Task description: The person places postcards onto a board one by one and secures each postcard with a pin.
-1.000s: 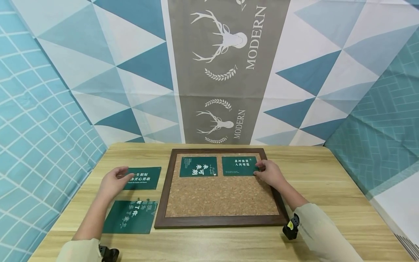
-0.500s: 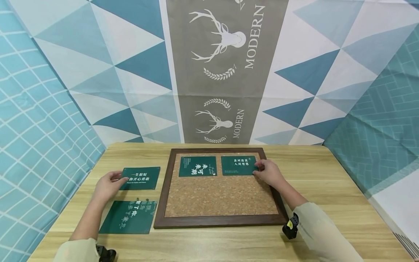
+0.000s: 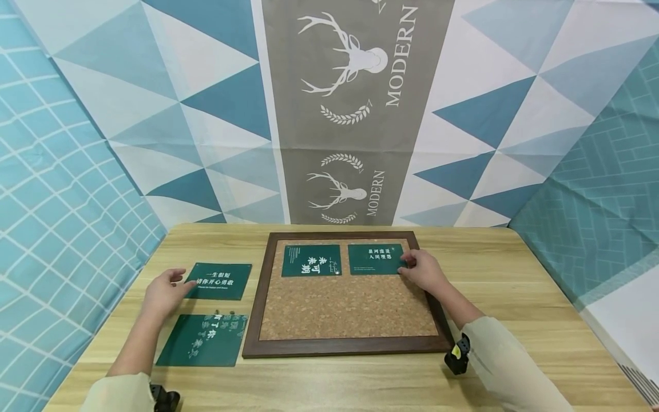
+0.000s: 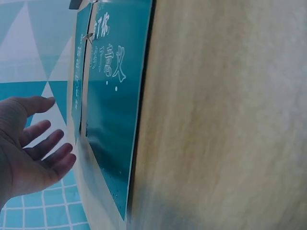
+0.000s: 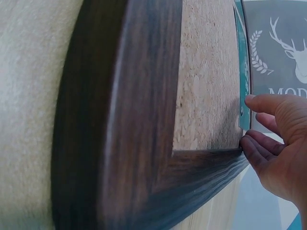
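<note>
A cork board (image 3: 350, 309) in a dark wooden frame lies on the table. Two green cards with white writing lie along its far side, a left card (image 3: 311, 260) and a right card (image 3: 374, 260). My right hand (image 3: 426, 271) rests at the right card's right edge, thumb over its near corner; in the right wrist view its other fingertips meet the board's frame (image 5: 139, 120). My left hand (image 3: 163, 294) is beside the upper loose card (image 3: 221, 280), thumb at its left edge. In the left wrist view its fingers (image 4: 45, 146) are spread loosely and hold nothing.
A lower loose green card (image 3: 203, 340) lies near the board's left side, with small shiny pieces (image 3: 224, 312) at its far edge. The wooden table (image 3: 329, 383) meets a patterned cloth backdrop (image 3: 345, 114) behind. A black wrist camera (image 3: 457, 355) sits on the right cuff.
My left hand has drawn back to the left, uncovering more of the upper loose card. The right hand and the cards on the board have stayed in place.
</note>
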Available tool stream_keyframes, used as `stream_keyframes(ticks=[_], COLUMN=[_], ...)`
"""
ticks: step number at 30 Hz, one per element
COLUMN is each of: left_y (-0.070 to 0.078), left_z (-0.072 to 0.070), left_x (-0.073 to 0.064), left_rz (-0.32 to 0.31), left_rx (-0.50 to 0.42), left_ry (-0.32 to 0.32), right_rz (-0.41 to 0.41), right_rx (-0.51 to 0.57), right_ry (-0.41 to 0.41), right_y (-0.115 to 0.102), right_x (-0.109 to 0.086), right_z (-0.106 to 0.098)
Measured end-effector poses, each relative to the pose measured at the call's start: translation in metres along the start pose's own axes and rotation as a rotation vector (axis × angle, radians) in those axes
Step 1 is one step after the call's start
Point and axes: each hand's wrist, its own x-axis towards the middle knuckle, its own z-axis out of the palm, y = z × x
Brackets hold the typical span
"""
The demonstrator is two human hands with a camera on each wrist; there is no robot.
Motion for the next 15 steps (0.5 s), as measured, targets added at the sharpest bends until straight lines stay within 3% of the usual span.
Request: stream_keyframes(ticks=[15], left_y=[-0.0028], left_z=[0.0060], left_x=[0.0057], left_rz=[-0.079], left_rx=[0.122], left_ry=[-0.016], right_rz=[0.003], right_rx=[-0.008], right_ry=[0.003], right_y=[-0.0001], right_x=[0.0007], right_z=[-0.0002])
